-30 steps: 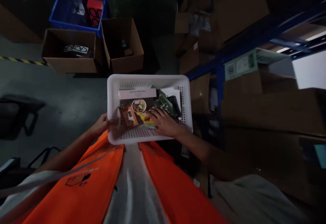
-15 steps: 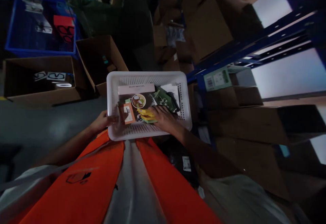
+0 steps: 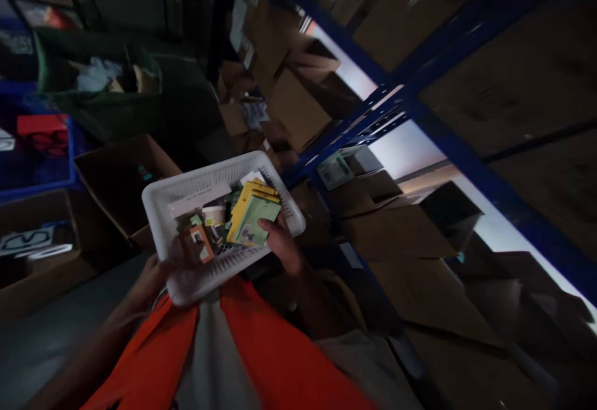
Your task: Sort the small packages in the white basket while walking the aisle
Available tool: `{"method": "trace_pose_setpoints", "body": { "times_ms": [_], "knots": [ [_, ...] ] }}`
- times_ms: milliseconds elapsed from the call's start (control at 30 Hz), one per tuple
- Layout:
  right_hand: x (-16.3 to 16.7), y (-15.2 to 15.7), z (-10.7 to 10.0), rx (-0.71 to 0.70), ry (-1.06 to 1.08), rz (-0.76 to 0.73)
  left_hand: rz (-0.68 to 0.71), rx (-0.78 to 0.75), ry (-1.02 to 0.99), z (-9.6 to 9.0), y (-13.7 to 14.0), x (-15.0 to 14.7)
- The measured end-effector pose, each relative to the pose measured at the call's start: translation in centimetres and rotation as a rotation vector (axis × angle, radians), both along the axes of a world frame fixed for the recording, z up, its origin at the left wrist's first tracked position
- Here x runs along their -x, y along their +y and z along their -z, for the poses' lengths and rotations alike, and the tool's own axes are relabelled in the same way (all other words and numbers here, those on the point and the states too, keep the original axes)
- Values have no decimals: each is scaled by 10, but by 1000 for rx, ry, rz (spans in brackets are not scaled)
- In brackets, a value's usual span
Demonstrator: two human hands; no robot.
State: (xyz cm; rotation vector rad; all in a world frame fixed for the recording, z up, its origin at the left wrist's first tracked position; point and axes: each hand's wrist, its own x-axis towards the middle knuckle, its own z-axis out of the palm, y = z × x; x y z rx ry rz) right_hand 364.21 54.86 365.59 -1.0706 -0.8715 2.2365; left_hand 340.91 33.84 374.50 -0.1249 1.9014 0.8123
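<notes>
The person's right hand [image 3: 280, 245] has its grip pinched on a small stack of flat green and yellow cardboard packets [image 3: 254, 214], lifting them tilted just above the right half of a white perforated plastic basket [image 3: 205, 180]. The left hand [image 3: 152, 276] is closed on the basket's near left corner, fingers wrapped under the rim, holding it against an orange safety vest [image 3: 275, 360] at the near edge of the view. Inside the basket lie a small orange box [image 3: 198, 243], a long pale flat box [image 3: 198, 197] along the far wall, and a small white round tub [image 3: 214, 214], all crowded together and touching.

The room is a dim warehouse aisle, and the whole view is tilted and blurred. To the right, blue steel shelving [image 3: 420, 111] runs off into the distance, loaded with brown cardboard cartons [image 3: 401, 229], with a white and green labelled box [image 3: 333, 170] on a shelf just beyond the basket. Bright light shows through the gaps between shelves.

To the left, on the grey concrete floor [image 3: 41, 341], stand open brown cardboard boxes [image 3: 116, 177], one just beside the basket's far left side. Farther left sits a blue plastic crate [image 3: 37, 177] with a red item inside, and behind it a green bin [image 3: 97, 108] filled with crumpled paper and scraps.
</notes>
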Motion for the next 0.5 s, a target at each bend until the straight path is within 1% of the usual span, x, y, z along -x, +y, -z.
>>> {"method": "trace_pose_setpoints", "body": {
  "times_ms": [33, 67, 100, 133, 167, 200, 233, 300, 367, 433, 500],
  "knots": [
    [3, -19, 19, -13, -15, 23, -10, -16, -8, 19, -18, 3],
    [6, -27, 37, -59, -56, 47, -16, -27, -18, 35, -26, 7],
    [9, -28, 53, -124, -114, 74, -16, -40, -31, 49, -26, 12],
    [11, -22, 67, -192, -179, 103, -14, -54, -45, 60, -19, 17],
    [13, -12, 79, -238, -234, 129, -11, -67, -54, 68, -6, 21],
    [16, 1, 89, -241, -261, 158, -12, -76, -52, 74, 10, 25],
    [19, 15, 97, -183, -247, 194, -16, -75, -36, 78, 29, 27],
    [27, 44, 112, 48, -128, 248, -14, -67, -3, 86, 67, 29],
    [36, 74, 127, 277, 9, 269, -22, -56, 14, 98, 103, 28],
    [44, 104, 141, 441, 131, 280, -35, -40, 7, 116, 132, 27],
    [49, 135, 153, 565, 239, 304, -40, -17, -2, 136, 157, 28]
  ]
}}
